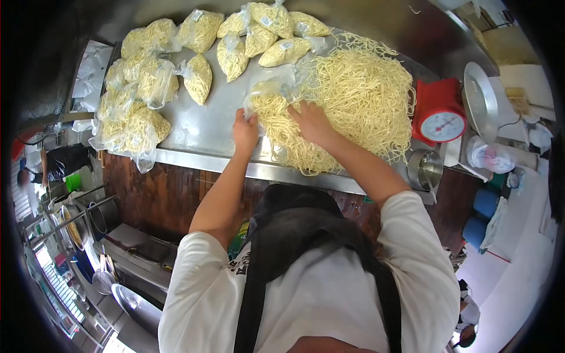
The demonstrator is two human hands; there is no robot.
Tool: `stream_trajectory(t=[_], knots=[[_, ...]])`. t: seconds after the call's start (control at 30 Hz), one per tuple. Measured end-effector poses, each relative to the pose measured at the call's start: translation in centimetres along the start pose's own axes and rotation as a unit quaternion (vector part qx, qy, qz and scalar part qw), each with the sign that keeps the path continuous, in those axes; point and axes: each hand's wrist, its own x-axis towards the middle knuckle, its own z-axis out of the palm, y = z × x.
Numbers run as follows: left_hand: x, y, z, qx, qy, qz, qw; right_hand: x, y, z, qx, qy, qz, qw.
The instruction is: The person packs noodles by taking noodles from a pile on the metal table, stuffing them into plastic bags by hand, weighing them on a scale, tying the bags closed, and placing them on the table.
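A clear plastic bag (281, 80) lies on the steel worktop, partly filled with pale yellow noodles (273, 109). My left hand (246, 130) grips the left side of this bag, thumb toward the noodles. At the bag's right side, my right hand (313, 122) has its fingers curled into noodles; the fingertips are partly hidden among the strands. A large heap of loose noodles (365, 94) spreads to the right of my right hand, and some strands trail below both hands toward the front edge.
Several filled noodle bags (200, 79) rest along the back and left of the steel worktop (194, 132). A red dial scale (438, 115) with a metal pan (479, 100) stands at right, near a metal pot (425, 169). Other people (65, 165) appear at the far left and lower right.
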Motion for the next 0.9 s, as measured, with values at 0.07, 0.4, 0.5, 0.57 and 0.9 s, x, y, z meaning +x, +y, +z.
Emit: stream_trajectory(t=[0.07, 0.4, 0.5, 0.57, 0.9], knots=[[-0.4, 2.6, 0.0, -0.023, -0.033, 0.045, 0.998, 2.7, 1.4, 2.4, 0.112, 0.004, -0.023, 0.993], [-7.6, 5.9, 2.6, -0.058, -0.124, 0.137, 0.981, 5.0, 2.0, 4.6, 0.346, 0.116, -0.052, 0.930], [-6.8, 5.6, 1.3, -0.037, -0.160, 0.053, 0.985, -2.4, -0.6, -0.3, 0.110, 0.111, 0.030, 0.987], [-7.4, 5.5, 1.3, -0.020, -0.196, 0.078, 0.977, -2.6, -0.7, 1.2, 0.190, 0.055, 0.093, 0.976], [-1.1, 11.9, 0.6, -0.030, -0.319, 0.275, 0.906, -1.3, 2.6, 5.3, 0.442, 0.059, 0.025, 0.895]])
